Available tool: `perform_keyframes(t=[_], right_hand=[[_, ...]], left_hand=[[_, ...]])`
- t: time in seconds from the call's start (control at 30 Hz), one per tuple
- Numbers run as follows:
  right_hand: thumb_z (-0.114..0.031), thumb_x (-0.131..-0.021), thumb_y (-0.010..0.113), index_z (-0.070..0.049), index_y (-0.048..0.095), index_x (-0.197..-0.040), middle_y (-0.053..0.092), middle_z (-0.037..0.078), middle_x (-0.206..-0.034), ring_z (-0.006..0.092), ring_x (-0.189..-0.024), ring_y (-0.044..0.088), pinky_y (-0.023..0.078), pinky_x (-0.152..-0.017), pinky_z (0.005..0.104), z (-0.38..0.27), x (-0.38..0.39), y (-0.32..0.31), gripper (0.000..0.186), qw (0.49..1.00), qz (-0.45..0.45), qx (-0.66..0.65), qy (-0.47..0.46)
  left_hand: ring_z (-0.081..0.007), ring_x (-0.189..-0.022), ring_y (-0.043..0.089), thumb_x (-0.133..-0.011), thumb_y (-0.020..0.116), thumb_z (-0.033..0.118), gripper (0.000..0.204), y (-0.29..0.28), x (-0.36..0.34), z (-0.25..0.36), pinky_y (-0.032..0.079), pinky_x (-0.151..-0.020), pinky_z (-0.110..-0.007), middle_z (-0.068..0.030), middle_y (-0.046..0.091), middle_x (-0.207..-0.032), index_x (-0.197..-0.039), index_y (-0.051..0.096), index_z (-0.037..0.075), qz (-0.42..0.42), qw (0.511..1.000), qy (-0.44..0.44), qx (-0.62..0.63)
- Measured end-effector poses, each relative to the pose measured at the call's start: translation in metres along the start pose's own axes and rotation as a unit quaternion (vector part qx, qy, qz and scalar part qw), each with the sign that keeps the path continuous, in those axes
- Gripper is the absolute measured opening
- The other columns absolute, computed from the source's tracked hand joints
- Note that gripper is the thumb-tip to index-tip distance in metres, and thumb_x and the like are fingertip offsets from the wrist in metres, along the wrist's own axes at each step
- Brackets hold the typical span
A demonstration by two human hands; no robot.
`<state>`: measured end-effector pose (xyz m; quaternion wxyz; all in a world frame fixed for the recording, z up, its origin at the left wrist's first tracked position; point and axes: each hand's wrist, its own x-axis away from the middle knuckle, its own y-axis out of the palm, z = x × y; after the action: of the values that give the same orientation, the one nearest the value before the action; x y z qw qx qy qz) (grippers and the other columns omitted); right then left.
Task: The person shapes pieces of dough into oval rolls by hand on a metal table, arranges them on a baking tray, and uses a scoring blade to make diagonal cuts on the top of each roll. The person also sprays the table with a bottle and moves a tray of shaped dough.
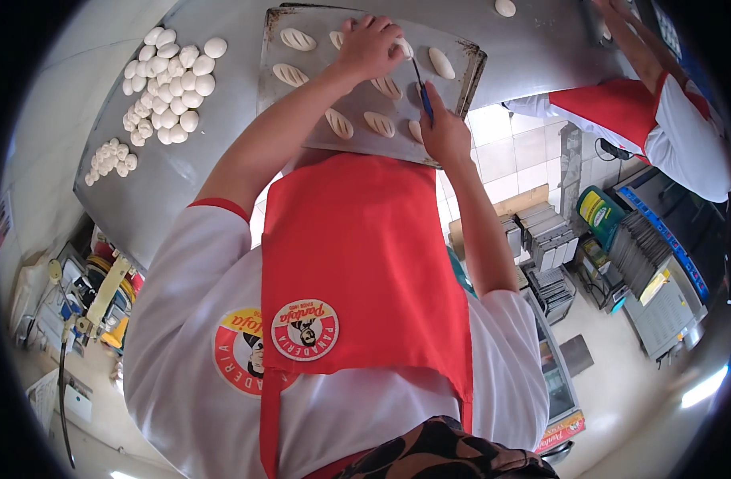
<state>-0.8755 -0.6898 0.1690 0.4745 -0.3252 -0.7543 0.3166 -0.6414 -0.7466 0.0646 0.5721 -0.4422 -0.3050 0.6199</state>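
Observation:
An oven tray (298,14) on the metal table carries several oval dough pieces, most with slanting cuts across the top. My left hand (369,52) reaches over its far side, fingers curled around a dough piece (403,49). From the right, my right hand (445,132) grips a knife (426,100) by its blue handle. The thin dark blade points away from me, its tip at that held piece. To the right lies a dough piece (441,63) with no clear cuts. A scored dough piece (379,124) lies nearer me.
Many round dough balls (166,100) cluster on the table (222,120) at left, with smaller ones (112,158) nearer its edge. A co-worker in a red apron (601,112) stands at the right. Stacked metal pans (547,235) and a green container (601,214) are below right.

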Motion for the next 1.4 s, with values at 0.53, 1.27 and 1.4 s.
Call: perform_keyframes(t=[0.53, 1.27, 1.4], right_hand=[[-0.026, -0.101, 0.058, -0.023, 0.039, -0.163, 0.075, 0.023, -0.092, 0.0443, -0.082, 0.075, 0.059, -0.076, 0.0587, -0.029, -0.01, -0.013, 0.065, 0.996, 0.077, -0.014, -0.039], [-0.027, -0.1, 0.062, -0.024, 0.041, -0.164, 0.075, 0.021, -0.089, 0.0427, -0.079, 0.075, 0.059, -0.07, 0.0546, 0.063, -0.017, -0.001, 0.066, 0.986, 0.162, 0.019, -0.018], [-0.026, -0.1, 0.061, -0.025, 0.04, -0.164, 0.075, 0.021, -0.09, 0.0426, -0.077, 0.074, 0.059, -0.069, 0.0548, 0.078, 0.037, 0.003, 0.068, 0.993, 0.114, -0.011, -0.008]], left_hand=[[-0.0223, -0.115, 0.061, -0.085, 0.074, 0.034, 0.028, -0.008, -0.001, -0.023, 0.036, -0.1, -0.052, 0.0024, 0.067, -0.114, -0.107, 0.07, 0.019, 0.059, 0.997, 0.015, 0.043], [-0.0238, -0.118, 0.06, -0.084, 0.073, 0.034, 0.031, 0.041, -0.024, 0.079, 0.038, -0.097, -0.054, 0.0022, 0.066, -0.118, -0.112, 0.072, 0.021, -0.012, 0.994, 0.103, 0.036], [-0.0243, -0.117, 0.06, -0.084, 0.073, 0.034, 0.03, 0.041, -0.022, 0.072, 0.038, -0.097, -0.052, 0.0017, 0.066, -0.118, -0.111, 0.072, 0.02, -0.021, 0.996, 0.059, 0.055]])
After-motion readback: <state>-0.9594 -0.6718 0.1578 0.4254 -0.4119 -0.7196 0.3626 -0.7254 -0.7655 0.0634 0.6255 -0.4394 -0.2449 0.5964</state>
